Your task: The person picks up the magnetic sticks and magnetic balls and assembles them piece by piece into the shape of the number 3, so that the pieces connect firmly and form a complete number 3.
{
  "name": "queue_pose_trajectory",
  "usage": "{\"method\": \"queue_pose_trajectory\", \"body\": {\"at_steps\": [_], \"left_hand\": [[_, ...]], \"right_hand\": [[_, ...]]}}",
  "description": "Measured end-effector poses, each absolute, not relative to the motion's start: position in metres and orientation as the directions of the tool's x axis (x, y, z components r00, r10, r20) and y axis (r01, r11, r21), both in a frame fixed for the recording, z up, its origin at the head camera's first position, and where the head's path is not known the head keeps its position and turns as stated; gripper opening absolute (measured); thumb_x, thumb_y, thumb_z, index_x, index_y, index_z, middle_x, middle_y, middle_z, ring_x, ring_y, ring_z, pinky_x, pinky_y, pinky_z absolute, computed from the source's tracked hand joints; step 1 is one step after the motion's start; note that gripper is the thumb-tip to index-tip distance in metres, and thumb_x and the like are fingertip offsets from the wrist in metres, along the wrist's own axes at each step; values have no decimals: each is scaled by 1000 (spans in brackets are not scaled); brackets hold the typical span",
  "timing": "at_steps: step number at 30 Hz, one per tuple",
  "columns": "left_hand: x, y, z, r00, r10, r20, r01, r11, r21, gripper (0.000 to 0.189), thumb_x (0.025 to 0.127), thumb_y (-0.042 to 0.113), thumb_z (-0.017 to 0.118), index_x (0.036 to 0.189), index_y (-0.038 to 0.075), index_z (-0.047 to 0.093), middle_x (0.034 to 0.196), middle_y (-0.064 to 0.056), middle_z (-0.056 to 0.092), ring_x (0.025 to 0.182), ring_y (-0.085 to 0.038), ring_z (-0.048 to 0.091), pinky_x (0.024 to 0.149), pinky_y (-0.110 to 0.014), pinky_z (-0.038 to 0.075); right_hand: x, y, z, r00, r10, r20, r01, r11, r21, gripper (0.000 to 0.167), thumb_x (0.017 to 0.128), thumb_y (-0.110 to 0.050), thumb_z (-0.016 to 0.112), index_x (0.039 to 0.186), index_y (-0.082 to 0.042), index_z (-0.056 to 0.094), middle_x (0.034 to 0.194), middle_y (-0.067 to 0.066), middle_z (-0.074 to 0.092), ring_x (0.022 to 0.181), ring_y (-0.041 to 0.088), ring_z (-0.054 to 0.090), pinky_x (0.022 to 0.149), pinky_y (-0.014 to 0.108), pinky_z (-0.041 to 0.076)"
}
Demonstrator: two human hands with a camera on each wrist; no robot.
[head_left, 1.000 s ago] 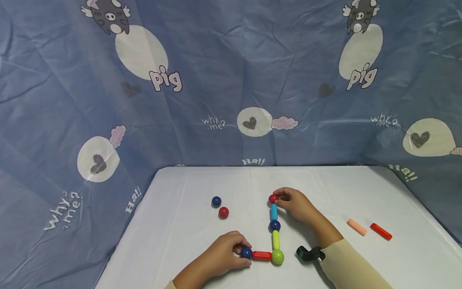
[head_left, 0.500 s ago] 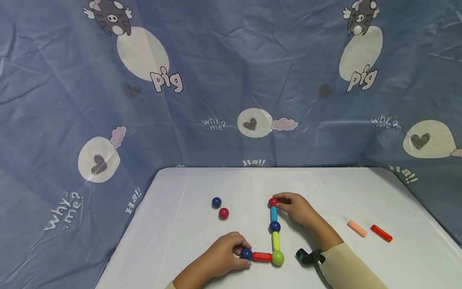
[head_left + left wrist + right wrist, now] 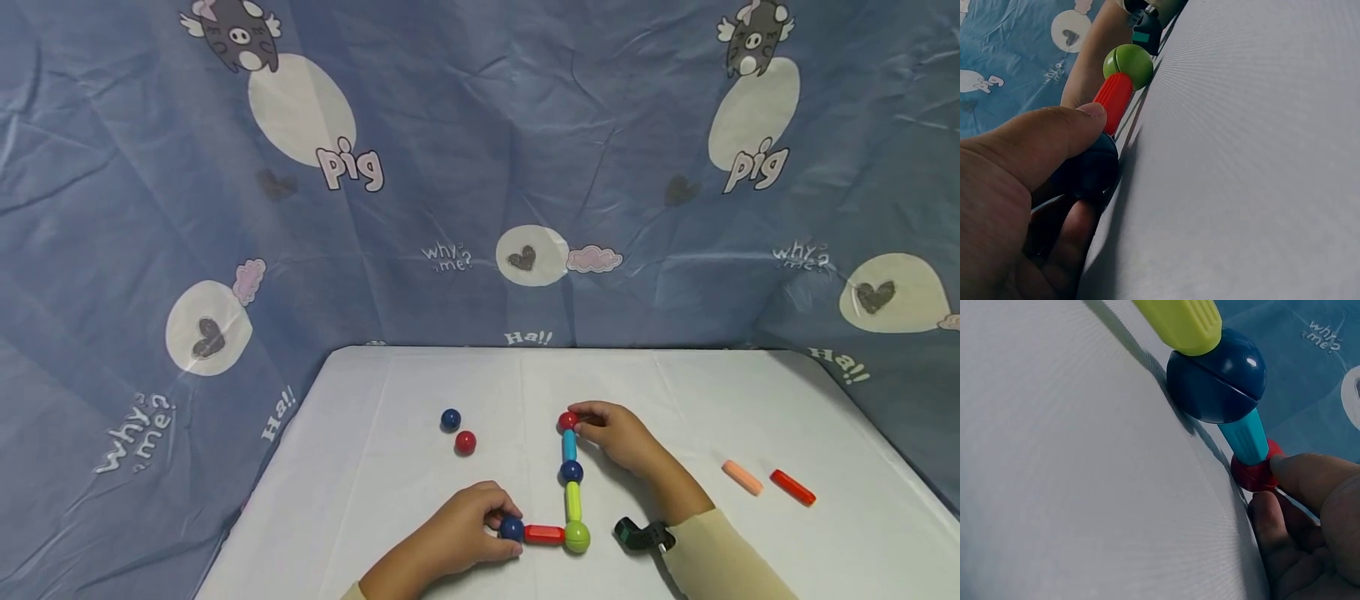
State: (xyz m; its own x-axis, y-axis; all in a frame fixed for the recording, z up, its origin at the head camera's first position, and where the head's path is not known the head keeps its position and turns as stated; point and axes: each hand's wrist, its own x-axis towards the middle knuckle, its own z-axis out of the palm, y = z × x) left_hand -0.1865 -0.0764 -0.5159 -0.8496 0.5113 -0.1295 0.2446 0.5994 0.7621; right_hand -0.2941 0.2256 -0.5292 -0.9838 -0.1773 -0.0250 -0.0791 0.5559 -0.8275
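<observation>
An L-shaped chain of balls and rods lies on the white table. At its near left end my left hand [image 3: 472, 525] pinches a dark blue ball [image 3: 512, 527]. From there a red rod [image 3: 543, 534] runs to a green ball [image 3: 577, 537] at the corner. A yellow-green rod [image 3: 573, 502], another dark blue ball [image 3: 572, 472] and a light blue rod [image 3: 569, 446] lead away to a red ball [image 3: 567, 422] at the far end. Thumb and fingers of my right hand [image 3: 618, 433] hold that red ball, also seen in the right wrist view.
A loose blue ball [image 3: 450, 420] and a loose red ball [image 3: 465, 442] lie left of the chain. Off to the right are an orange rod [image 3: 742, 477] and a red rod [image 3: 792, 487]. A patterned blue curtain [image 3: 450, 167] stands behind the white table [image 3: 375, 467].
My right hand and the red ball it holds have come slightly nearer, with the light blue rod. The left hand stays in place on its blue ball.
</observation>
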Motion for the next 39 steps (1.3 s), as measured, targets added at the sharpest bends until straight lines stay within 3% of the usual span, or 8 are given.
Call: {"method": "queue_pose_trajectory", "body": {"at_steps": [21, 30, 39], "left_hand": [[-186, -78, -521, -842, 527, -118, 262, 590, 763, 31, 78, 34, 93, 102, 29, 74, 97, 19, 60, 86, 1, 57, 83, -19, 51], [-185, -80, -521, -842, 531, -100, 277, 582, 764, 31, 78, 33, 94, 101, 29, 73, 95, 18, 60, 86, 1, 57, 83, -20, 51], [-188, -79, -522, -846, 522, -104, 270, 590, 761, 31, 78, 33, 94, 100, 30, 72, 97, 19, 60, 87, 2, 57, 83, -20, 52]], "right_hand": [[-271, 241, -518, -986, -156, -65, -21, 493, -870, 36, 100, -18, 71, 134, -8, 66, 126, 6, 72, 120, 25, 65, 110, 53, 47], [-249, 250, -511, -996, -80, -45, -8, 564, -826, 34, 99, -19, 72, 131, -7, 67, 120, 8, 72, 108, 22, 69, 85, 33, 54], [-216, 269, -500, -1000, -15, 13, -20, 679, -734, 34, 101, -25, 71, 132, -10, 66, 124, 7, 74, 117, 29, 68, 91, 43, 53]]}}
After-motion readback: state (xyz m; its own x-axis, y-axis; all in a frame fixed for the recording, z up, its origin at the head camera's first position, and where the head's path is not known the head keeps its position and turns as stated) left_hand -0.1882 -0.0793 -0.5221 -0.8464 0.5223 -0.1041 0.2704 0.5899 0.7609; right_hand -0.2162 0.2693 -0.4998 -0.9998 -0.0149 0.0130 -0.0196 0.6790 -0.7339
